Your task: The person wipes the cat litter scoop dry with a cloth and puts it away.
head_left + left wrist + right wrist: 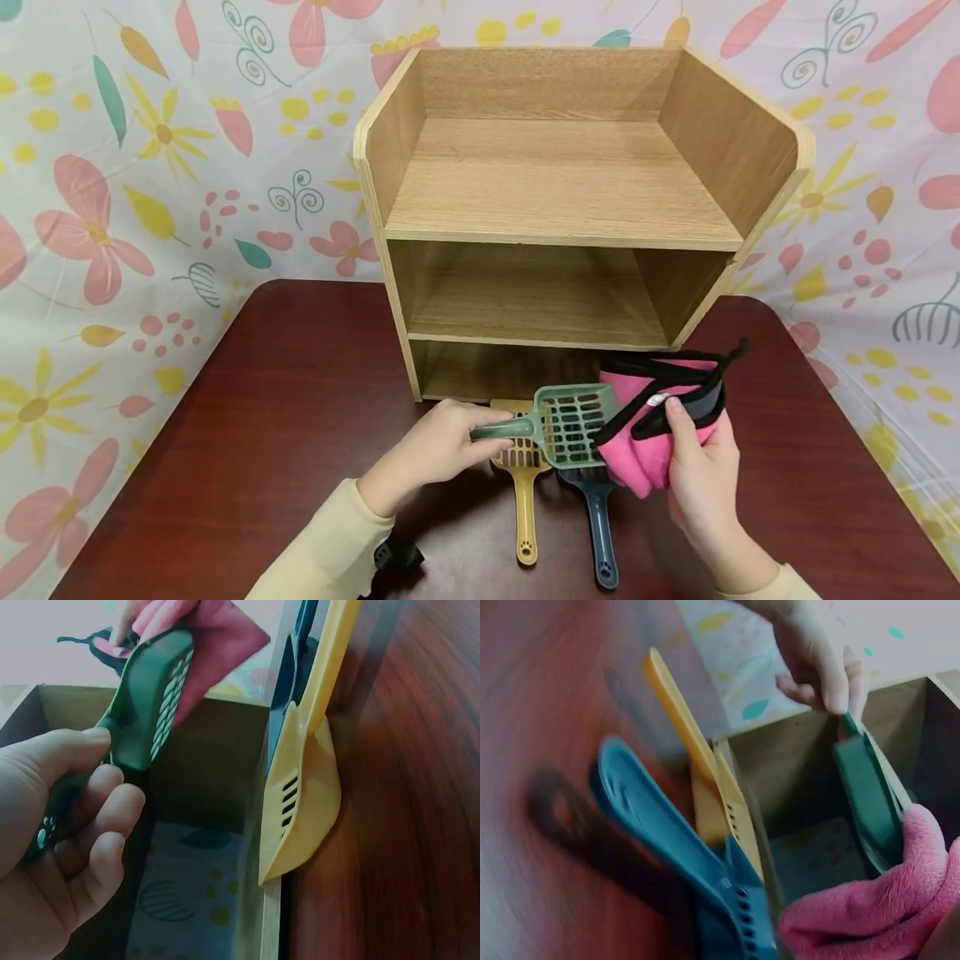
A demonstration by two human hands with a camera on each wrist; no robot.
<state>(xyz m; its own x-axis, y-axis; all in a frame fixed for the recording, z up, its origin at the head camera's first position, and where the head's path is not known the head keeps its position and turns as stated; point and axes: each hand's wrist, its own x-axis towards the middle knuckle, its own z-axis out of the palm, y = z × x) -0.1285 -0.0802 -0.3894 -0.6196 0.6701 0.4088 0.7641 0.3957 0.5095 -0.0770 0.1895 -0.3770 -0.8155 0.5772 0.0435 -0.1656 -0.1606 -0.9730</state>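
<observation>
In front of the wooden shelf, a green scoop meets a pink cloth

Running sideways, the green scoop points its slotted head right, its handle left. From the lower left reaches the left hand, thumb and fingers pinching that handle; the head extends beyond the fingertips. The right hand grips the pink cloth (edged in black), which overlaps the head's right end, above a blue scoop.

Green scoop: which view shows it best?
Head: the green scoop faces this camera, slots clearly visible. Left wrist shows it obliquely, handle partly covered; right wrist shows its side, slots hidden, beside pink cloth.
</observation>
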